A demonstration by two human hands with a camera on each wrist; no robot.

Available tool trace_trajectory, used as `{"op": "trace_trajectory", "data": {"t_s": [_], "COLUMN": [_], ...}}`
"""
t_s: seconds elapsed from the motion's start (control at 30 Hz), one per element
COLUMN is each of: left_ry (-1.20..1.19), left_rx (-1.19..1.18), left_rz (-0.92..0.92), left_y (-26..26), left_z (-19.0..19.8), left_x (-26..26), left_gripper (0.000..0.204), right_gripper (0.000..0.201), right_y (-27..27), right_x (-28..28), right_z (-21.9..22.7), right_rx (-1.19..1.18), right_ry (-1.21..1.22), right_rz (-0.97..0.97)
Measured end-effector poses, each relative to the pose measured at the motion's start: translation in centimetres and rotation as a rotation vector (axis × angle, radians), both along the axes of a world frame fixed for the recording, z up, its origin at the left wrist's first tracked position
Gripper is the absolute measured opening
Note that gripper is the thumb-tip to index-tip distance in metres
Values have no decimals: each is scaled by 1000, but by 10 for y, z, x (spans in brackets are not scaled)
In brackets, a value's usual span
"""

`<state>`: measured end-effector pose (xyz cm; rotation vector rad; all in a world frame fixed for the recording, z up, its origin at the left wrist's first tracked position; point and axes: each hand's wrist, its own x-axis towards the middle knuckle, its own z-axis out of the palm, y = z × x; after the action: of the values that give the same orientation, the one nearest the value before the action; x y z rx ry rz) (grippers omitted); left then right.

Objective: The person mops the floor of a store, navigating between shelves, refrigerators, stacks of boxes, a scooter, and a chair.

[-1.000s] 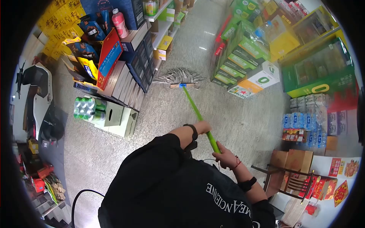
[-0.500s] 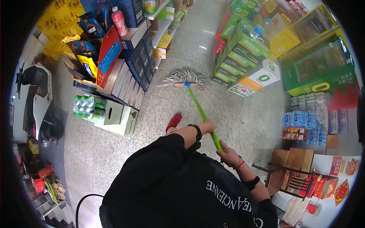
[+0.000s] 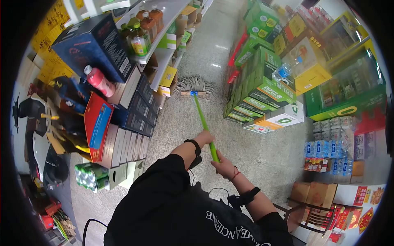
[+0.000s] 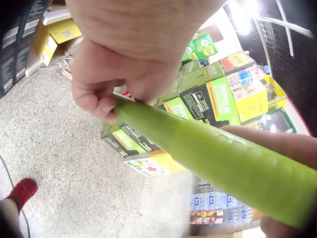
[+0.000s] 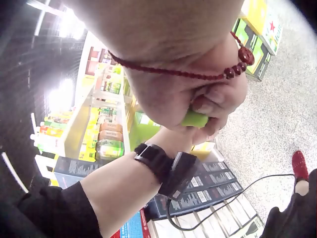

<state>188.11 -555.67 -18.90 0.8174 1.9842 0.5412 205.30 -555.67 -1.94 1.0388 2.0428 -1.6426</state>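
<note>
One mop [image 3: 202,119], head [image 3: 194,85] forward, slightly left.

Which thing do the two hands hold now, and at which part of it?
A grey string mop with a long green pole: the right hand grips near the pole's top end, the left hand farther down.

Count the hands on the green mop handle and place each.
2: the left hand grips the green mop handle nearer the mop head; the right hand grips it by its upper end.
</note>
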Motion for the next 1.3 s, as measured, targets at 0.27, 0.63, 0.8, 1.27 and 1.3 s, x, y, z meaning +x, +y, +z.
{"op": "trace_trajectory", "data": {"t_s": [0.27,0.63,0.8,1.27,1.3], "left_ry": [42,-225,-398,-170,-135], "left_rx": [-25,-37,-119,-64,-75], "left_rz": [-110,-451,-405,-323,-251], "left_y": [23,-10,-8,99,114], "left_z": [2,25,85,27,17], "left_x": [8,131,163,9,-13], "left_gripper": [34,40,42,42,43], "right_gripper": [66,67,63,65,65], "right_y": [23,-9,-11,86,101], "right_x": [22,145,182,17,0], "right_z": [-22,75,87,30,4], "right_rx": [202,-10,88,128,186], "right_ry": [-36,-189,-152,-163,-97], "right_rz": [84,9,33,16,33]}}
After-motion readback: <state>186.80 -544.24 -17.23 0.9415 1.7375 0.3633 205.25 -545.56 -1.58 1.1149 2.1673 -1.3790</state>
